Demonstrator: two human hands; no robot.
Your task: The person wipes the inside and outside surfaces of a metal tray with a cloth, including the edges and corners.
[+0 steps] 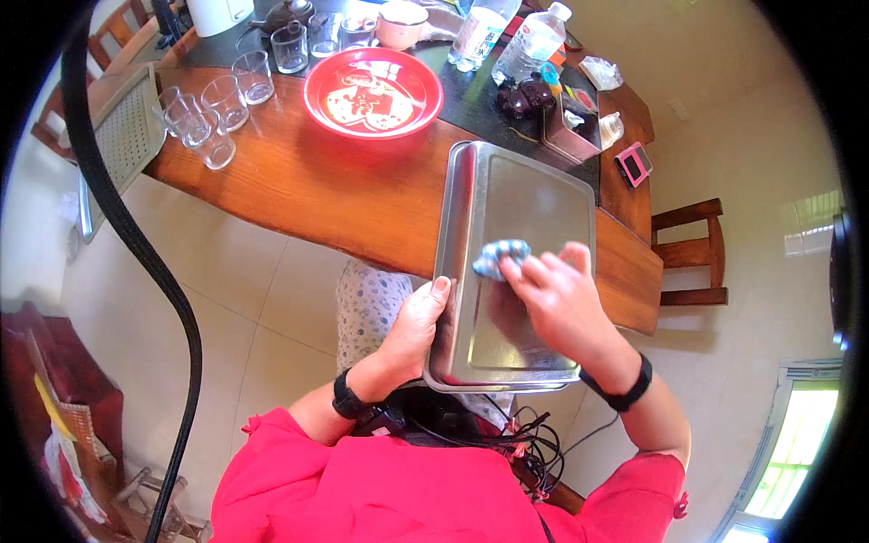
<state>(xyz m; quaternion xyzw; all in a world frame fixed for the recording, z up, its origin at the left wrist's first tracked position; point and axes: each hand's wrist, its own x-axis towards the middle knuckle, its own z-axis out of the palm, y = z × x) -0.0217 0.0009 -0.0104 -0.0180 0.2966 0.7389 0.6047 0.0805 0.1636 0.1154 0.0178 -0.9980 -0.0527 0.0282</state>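
A rectangular stainless steel tray (pixel 540 197) is tilted against the front edge of the wooden table, its flat underside facing up. My left hand (pixel 417 329) grips its left rim near the lower corner, thumb on top. My right hand (pixel 560 295) pinches a crumpled blue and white checked cloth (pixel 501 258) against the tray's flat face; the hand is slightly blurred. Beyond the tray's upper left stands a round red basin (pixel 373 95) with a printed pattern inside.
Several clear glasses (pixel 224 102) stand left of the basin, beside a perforated drain tray (pixel 129 125). Plastic bottles (pixel 533 44), a metal box (pixel 570 129) and a pink case (pixel 633 165) lie farther back. Black cables (pixel 543 441) hang by my waist; a wooden chair (pixel 692 252) stands right.
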